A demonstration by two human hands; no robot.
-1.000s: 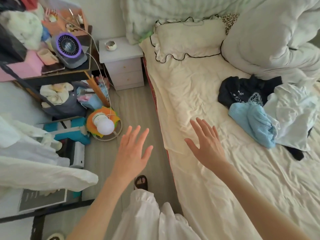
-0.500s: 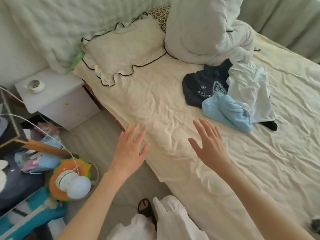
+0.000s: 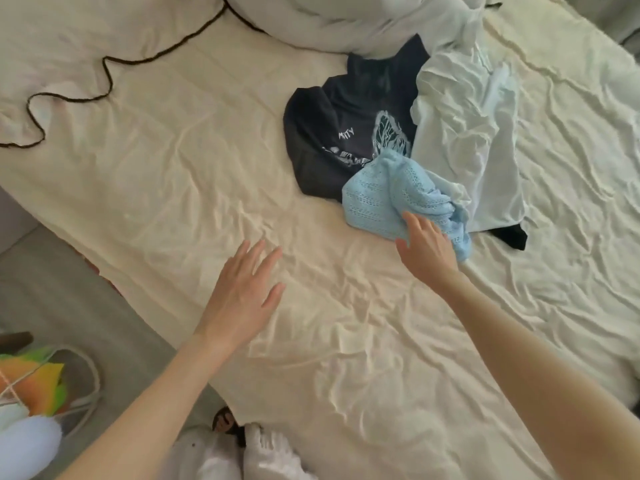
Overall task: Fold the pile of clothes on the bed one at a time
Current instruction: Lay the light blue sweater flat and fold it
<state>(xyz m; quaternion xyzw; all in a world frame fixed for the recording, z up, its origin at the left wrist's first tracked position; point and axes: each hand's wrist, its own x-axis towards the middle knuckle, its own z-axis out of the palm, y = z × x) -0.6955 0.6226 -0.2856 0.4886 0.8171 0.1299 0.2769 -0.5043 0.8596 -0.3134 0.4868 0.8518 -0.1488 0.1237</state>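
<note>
A small pile of clothes lies on the cream bed sheet (image 3: 173, 188). It holds a light blue knit garment (image 3: 381, 199) at the front, a black printed T-shirt (image 3: 332, 133) behind it and a pale blue-white garment (image 3: 464, 133) to the right. A bit of black cloth (image 3: 509, 235) sticks out underneath. My right hand (image 3: 424, 247) reaches onto the near edge of the blue knit, fingers straight and touching it. Over the bare sheet to the left hovers my left hand (image 3: 242, 292), open with spread fingers.
A bunched white duvet (image 3: 329, 19) lies behind the pile. A cream pillow with black trim (image 3: 69, 50) sits at the upper left. The bed's edge runs diagonally at the lower left, with grey floor (image 3: 69, 306) and a colourful lamp (image 3: 31, 386) beside it.
My view has swung right and closer to the bed. Both hands moved forward over the sheet, and my right hand has reached the blue knit garment.
</note>
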